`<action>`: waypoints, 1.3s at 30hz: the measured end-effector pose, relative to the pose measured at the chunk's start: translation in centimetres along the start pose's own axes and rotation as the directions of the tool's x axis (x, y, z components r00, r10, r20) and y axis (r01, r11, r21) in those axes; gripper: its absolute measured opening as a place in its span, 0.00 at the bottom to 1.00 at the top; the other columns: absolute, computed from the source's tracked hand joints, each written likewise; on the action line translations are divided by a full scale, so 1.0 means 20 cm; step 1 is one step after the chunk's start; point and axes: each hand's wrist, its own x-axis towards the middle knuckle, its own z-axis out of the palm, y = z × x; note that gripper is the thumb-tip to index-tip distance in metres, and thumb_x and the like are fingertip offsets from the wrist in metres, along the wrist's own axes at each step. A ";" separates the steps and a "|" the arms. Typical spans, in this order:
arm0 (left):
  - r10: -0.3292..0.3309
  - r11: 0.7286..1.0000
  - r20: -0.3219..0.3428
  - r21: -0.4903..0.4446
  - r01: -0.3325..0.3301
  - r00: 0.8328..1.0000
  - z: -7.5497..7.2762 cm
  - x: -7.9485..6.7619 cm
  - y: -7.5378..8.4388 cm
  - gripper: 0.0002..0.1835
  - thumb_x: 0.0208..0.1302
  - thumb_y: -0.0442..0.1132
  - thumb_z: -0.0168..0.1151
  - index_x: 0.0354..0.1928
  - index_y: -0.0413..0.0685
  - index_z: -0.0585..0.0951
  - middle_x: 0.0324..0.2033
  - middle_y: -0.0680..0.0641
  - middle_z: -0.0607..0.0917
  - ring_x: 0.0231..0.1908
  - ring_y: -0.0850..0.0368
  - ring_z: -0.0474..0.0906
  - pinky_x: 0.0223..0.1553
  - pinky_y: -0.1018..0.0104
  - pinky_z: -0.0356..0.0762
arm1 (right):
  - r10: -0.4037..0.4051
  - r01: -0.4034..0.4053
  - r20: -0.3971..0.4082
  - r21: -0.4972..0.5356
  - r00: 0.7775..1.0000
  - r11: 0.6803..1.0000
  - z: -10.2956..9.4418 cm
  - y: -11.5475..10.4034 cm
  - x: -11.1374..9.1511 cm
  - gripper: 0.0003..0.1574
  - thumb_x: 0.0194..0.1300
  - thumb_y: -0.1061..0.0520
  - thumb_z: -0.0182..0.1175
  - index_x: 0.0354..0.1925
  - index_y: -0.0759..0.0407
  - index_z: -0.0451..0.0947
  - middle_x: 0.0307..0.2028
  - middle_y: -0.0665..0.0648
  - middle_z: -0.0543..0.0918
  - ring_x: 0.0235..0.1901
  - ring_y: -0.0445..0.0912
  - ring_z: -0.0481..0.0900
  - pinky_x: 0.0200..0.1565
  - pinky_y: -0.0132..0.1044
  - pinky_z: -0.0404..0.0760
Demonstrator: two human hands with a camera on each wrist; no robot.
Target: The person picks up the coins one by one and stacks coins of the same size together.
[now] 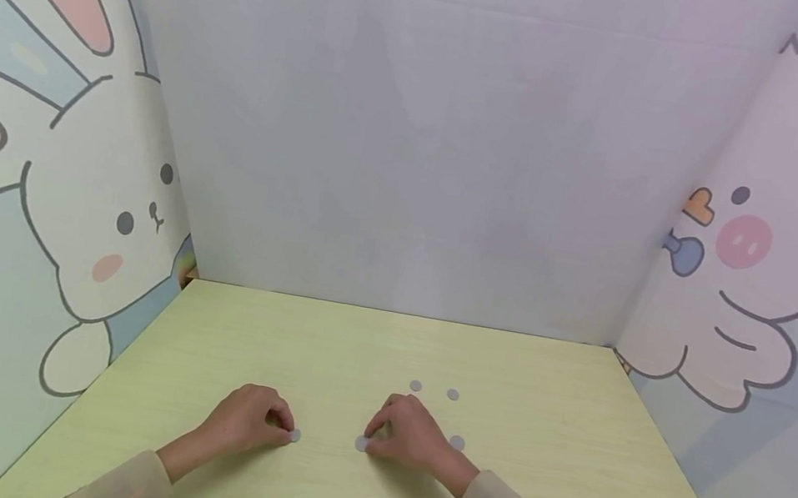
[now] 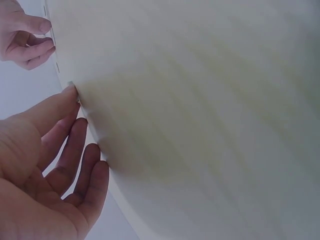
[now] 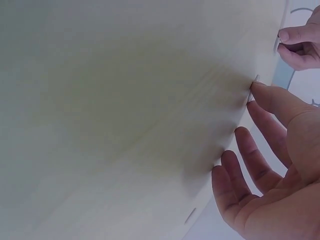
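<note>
My left hand (image 1: 246, 421) rests low over the table and pinches the edge of a small grey disc (image 1: 296, 436) between thumb and forefinger. In the left wrist view only a sliver of that disc (image 2: 70, 83) shows past the thumb tip. To its right, my right hand (image 1: 410, 436) holds a second grey disc (image 1: 361, 443) by its edge. The right wrist view shows this thin disc (image 3: 254, 88) at thumb and forefinger, with the other fingertips at the tabletop. Both discs lie flat or nearly so, a short gap between them.
Behind the right hand lie two more grey discs, one left (image 1: 415, 386) and one right (image 1: 453, 394). Another disc (image 1: 457, 443) is just beside the right wrist. The pale yellow table (image 1: 267, 333) ends at a plain back curtain (image 1: 411, 158), with printed cartoon cloths on both sides.
</note>
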 end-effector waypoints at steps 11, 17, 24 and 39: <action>0.007 1.000 -0.007 0.003 -0.007 1.000 0.00 0.00 -0.01 0.08 0.57 0.45 0.83 0.29 0.62 0.89 0.26 0.66 0.83 0.29 0.71 0.72 0.34 0.68 0.73 | -0.018 0.018 -0.019 -0.007 1.000 1.000 0.01 -0.03 0.01 0.05 0.55 0.55 0.81 0.32 0.49 0.94 0.33 0.42 0.85 0.34 0.35 0.73 0.38 0.29 0.74; 0.016 1.000 -0.011 0.000 -0.016 1.000 0.00 -0.01 0.00 0.07 0.57 0.44 0.83 0.29 0.61 0.90 0.27 0.66 0.83 0.29 0.72 0.72 0.35 0.68 0.73 | -0.005 0.005 -0.015 -0.001 1.000 1.000 0.00 -0.05 0.01 0.05 0.56 0.55 0.81 0.32 0.48 0.94 0.33 0.43 0.84 0.34 0.36 0.71 0.38 0.30 0.73; 0.023 1.000 -0.007 -0.003 -0.023 1.000 0.00 0.00 -0.01 0.07 0.57 0.44 0.83 0.29 0.61 0.89 0.27 0.66 0.83 0.29 0.71 0.72 0.35 0.68 0.73 | 0.014 -0.014 -0.013 -0.002 1.000 1.000 0.00 -0.06 0.00 0.04 0.56 0.54 0.82 0.31 0.47 0.94 0.34 0.42 0.84 0.36 0.36 0.72 0.39 0.31 0.73; 0.028 1.000 -0.008 -0.004 -0.028 1.000 0.01 0.00 -0.01 0.07 0.58 0.44 0.82 0.30 0.61 0.89 0.27 0.65 0.83 0.29 0.71 0.71 0.34 0.68 0.72 | 0.013 -0.013 -0.022 -0.001 1.000 1.000 0.01 -0.04 0.01 0.04 0.56 0.54 0.81 0.31 0.48 0.94 0.33 0.43 0.84 0.33 0.35 0.71 0.38 0.30 0.73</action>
